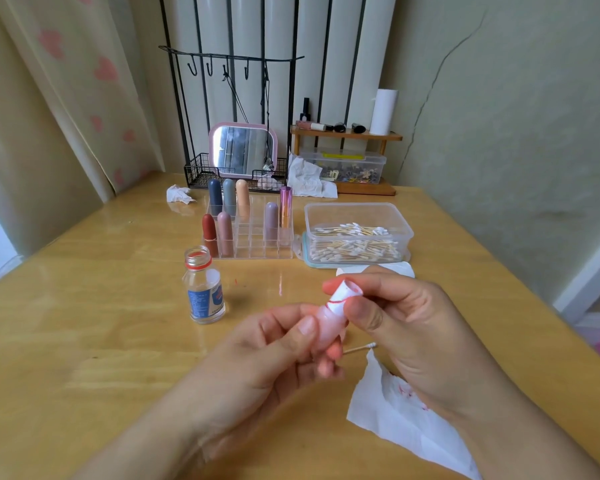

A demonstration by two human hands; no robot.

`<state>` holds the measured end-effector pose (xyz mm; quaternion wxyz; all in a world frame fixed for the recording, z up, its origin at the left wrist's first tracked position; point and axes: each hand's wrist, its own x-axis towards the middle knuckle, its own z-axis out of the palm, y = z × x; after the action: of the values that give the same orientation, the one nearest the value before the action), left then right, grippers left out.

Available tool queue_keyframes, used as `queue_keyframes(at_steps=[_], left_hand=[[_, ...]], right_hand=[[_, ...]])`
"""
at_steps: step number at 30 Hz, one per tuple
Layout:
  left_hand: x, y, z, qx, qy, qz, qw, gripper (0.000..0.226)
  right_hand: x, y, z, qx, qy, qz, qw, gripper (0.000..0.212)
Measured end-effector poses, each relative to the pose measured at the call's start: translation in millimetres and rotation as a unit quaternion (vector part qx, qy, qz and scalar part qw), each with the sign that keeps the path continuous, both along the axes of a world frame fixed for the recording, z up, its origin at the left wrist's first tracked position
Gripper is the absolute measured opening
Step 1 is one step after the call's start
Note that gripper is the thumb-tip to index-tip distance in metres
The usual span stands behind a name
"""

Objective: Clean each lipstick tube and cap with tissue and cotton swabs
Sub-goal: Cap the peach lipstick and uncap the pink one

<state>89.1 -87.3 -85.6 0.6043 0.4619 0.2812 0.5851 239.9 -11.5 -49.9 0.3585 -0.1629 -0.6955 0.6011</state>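
Above the table (118, 341), the left hand (257, 358) pinched the pink lipstick tube (324, 320) while the right hand (402, 323) pinched rolled tissue (347, 294) into its mouth; best twisted gently, tube held steady, so the red smear lifts without tearing the paper

Glossy varnished wooden table (101, 306); clear glass bottle (205, 292) with paper label; transparent plastic box (357, 216) beside it holding wooden-stemmed cotton swabs (354, 242); crumpled tissue (388, 410).
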Motion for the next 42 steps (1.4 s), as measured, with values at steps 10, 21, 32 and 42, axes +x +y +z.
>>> queue_keyframes(at_steps=[10, 21, 32, 42], left_hand=[[11, -2, 4, -0.050, 0.016, 0.083, 0.995, 0.043], [10, -2, 3, -0.056, 0.007, 0.084, 0.995, 0.042], [7, -4, 4, -0.014, 0.060, 0.095, 0.994, 0.029], [2, 2, 5, -0.101, 0.074, 0.226, 0.966, 0.034]], right_hand=[[-4, -12, 10, -0.032, 0.015, -0.039, 0.999, 0.012], [-5, -14, 11, -0.066, 0.014, -0.045, 0.997, 0.018], [-3, -14, 12, -0.072, 0.004, -0.035, 0.997, 0.017], [33, 40, 0, 0.120, -0.360, -0.226, 0.897, 0.013]])
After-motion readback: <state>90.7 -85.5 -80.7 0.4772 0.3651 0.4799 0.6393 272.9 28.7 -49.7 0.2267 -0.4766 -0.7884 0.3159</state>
